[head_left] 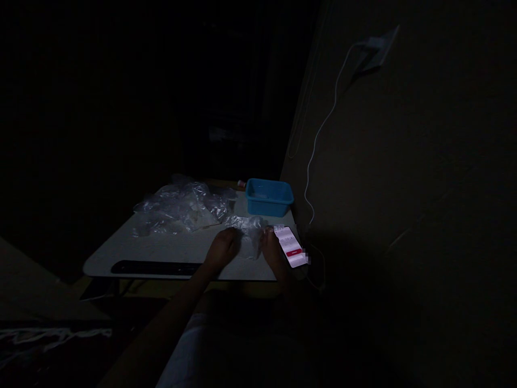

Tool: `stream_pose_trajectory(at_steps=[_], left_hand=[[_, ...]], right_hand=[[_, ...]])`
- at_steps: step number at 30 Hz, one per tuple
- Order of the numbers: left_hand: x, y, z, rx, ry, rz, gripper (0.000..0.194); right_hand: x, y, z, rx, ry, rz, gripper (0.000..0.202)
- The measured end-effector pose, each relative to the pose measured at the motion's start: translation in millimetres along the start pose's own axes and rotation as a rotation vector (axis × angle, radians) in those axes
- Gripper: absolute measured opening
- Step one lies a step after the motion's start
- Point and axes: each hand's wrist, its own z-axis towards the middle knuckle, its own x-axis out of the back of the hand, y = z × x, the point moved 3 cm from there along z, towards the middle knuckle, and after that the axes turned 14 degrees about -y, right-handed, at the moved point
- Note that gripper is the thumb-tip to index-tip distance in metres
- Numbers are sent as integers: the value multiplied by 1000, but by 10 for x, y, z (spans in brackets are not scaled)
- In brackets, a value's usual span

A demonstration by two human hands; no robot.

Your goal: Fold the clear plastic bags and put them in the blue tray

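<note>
Between my two hands is a clear plastic bag (249, 231), crumpled, above the front part of the white table. My left hand (223, 248) has its fingers curled closed at the bag's left side. At the right side, my right hand (270, 242) is closed on the bag's edge, close beside a lit phone (290, 245). A loose heap of clear plastic bags (183, 205) lies to the left, beyond my left hand. Dim light hides the details of my fingers.
A blue plastic basin (270, 199) stands at the table's back right corner, with a small reddish-white item (241, 184) beside it. A dark slot (155, 268) runs along the white table's (133, 250) front edge. A white cable (319, 129) hangs from a wall socket (379, 51).
</note>
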Motion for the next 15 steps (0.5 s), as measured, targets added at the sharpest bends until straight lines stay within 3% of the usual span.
stream_pose_trajectory(at_steps=[5,11,15], left_hand=[[-168,3,34,-70,-252,53,37],[-115,67,17,-22,-279,148,34],[-36,180,-68,72,-283,236,35]], right_hand=[[-173,109,55,-30,-48,286,23],[-299,159,89,18,6,657,31],[-294,193,76,-19,104,670,29]])
